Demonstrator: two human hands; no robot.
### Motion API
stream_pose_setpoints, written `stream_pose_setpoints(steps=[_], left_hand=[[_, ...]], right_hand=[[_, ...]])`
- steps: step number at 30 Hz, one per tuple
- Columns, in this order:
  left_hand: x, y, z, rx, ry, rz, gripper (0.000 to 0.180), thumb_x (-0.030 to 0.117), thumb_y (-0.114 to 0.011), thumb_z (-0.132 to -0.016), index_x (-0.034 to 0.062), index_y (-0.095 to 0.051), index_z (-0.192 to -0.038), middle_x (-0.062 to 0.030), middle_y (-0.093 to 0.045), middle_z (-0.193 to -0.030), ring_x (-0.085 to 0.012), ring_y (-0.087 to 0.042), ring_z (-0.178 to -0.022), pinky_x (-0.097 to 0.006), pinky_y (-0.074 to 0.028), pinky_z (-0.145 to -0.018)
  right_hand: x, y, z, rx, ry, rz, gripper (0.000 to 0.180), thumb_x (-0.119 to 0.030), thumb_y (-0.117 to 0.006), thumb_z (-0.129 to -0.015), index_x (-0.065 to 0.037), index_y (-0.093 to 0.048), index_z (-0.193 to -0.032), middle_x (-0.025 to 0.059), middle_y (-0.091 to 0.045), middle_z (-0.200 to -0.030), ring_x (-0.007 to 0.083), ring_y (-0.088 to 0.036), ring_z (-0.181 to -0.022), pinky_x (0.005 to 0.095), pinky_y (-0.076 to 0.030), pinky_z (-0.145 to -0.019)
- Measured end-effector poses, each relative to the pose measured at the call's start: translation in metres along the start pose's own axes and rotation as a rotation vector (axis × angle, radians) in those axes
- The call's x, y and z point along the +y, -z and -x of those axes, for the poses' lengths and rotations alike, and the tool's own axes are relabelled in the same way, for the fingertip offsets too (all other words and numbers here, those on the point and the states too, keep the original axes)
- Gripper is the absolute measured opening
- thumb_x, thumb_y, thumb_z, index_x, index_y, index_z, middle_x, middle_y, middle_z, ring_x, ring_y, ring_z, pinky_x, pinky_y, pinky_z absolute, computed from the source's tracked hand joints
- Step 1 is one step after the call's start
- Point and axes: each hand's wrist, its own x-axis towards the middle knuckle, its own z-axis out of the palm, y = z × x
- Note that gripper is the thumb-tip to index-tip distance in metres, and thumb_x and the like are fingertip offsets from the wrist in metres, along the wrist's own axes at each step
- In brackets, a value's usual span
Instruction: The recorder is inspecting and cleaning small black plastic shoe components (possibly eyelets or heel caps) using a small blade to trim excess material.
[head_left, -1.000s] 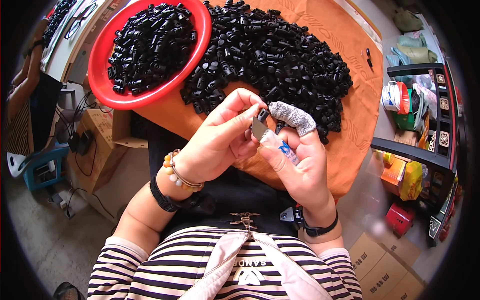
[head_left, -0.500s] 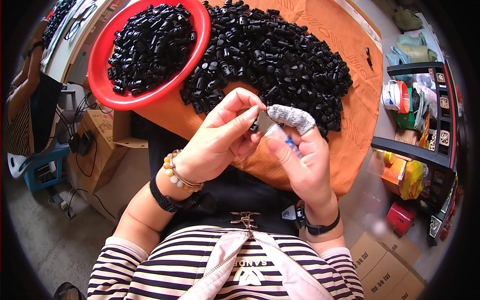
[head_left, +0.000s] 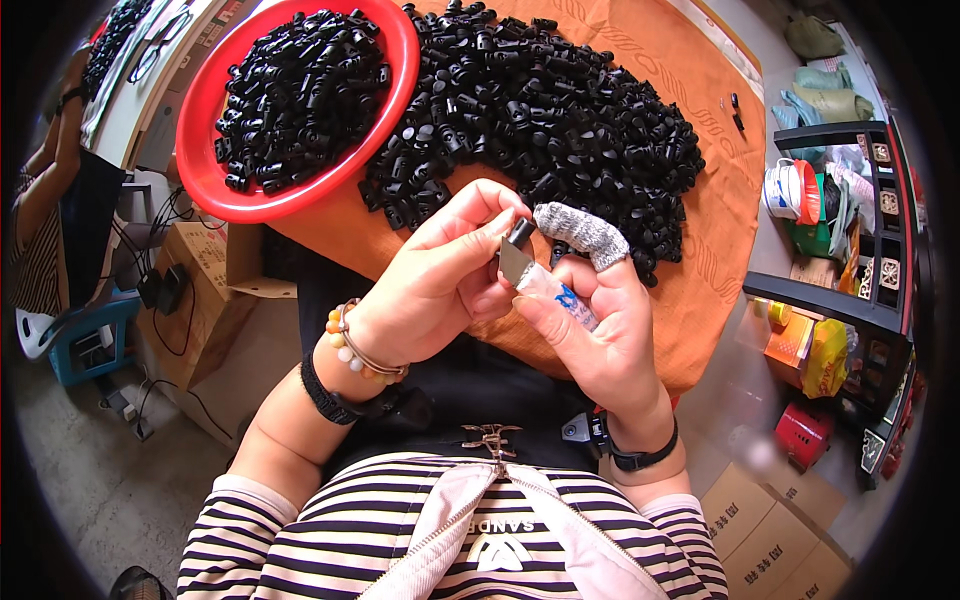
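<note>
My left hand [head_left: 450,265] pinches a small black plastic piece [head_left: 521,232] between thumb and fingers, its upper end sticking out. A flat metal blade [head_left: 515,262] lies against or just below this piece; I cannot tell whether they touch. Its handle end is wrapped in white material with blue marks [head_left: 562,296], and my right hand [head_left: 605,325] is closed round that wrapping. A grey knitted finger cover [head_left: 585,232] sits on my right index finger, which curves over beyond the black piece. Both hands are above the near edge of the orange cloth.
A large heap of black pieces [head_left: 560,115] covers the orange cloth [head_left: 715,255]. A red basin [head_left: 235,208], full of similar pieces, stands at the left. Cardboard boxes [head_left: 770,540] and a black shelf [head_left: 830,310] are on the right. Another person's arm [head_left: 62,150] shows far left.
The blade has shifted a little down and left, away from my right index finger. The black piece now stands out above the blade, where before it was mostly hidden.
</note>
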Motion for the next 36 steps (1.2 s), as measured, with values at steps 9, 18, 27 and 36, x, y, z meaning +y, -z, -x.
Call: stream_pose_setpoints(steps=[9,18,27,36], left_hand=[[-0.003,0.003,0.0,-0.012,0.003,-0.003,0.013,0.02,-0.043,-0.095,0.0122,-0.045,-0.105,0.0023,-0.049,-0.076,-0.0031,-0.038,-0.055,-0.017,-0.027,-0.047],[-0.001,0.004,0.002,-0.018,0.065,0.022,0.013,0.021,-0.044,-0.095,0.0122,-0.046,-0.104,0.0004,-0.047,-0.073,-0.0046,-0.035,-0.052,-0.018,-0.027,-0.046],[-0.003,0.0,-0.001,0.037,0.072,0.033,0.018,0.019,-0.044,-0.094,0.0108,-0.042,-0.109,-0.0019,-0.046,-0.072,-0.0059,-0.034,-0.05,-0.018,-0.027,-0.045],[-0.006,-0.002,-0.001,0.021,0.061,-0.04,0.012,0.021,-0.044,-0.095,0.011,-0.046,-0.102,0.0,-0.047,-0.074,-0.0038,-0.034,-0.052,-0.018,-0.026,-0.045]], right_hand=[[0.001,-0.001,-0.001,0.029,-0.004,-0.042,0.046,0.0,-0.059,-0.084,0.002,-0.039,-0.125,-0.0009,-0.053,-0.08,-0.0006,-0.042,-0.068,0.0124,-0.032,-0.061],[0.008,0.006,-0.005,0.056,0.104,0.014,0.038,-0.002,-0.059,-0.084,0.004,-0.045,-0.119,0.0096,-0.062,-0.099,0.0088,-0.057,-0.089,0.0214,-0.046,-0.079],[0.009,0.011,-0.016,0.144,0.173,-0.119,0.05,-0.013,-0.057,-0.089,0.005,-0.032,-0.128,0.0017,-0.05,-0.091,0.0038,-0.044,-0.076,0.0162,-0.037,-0.069],[0.01,0.002,-0.027,0.109,0.101,-0.138,0.053,-0.003,-0.056,-0.087,0.003,-0.027,-0.131,0.0032,-0.053,-0.082,0.0062,-0.053,-0.068,0.0158,-0.04,-0.059]])
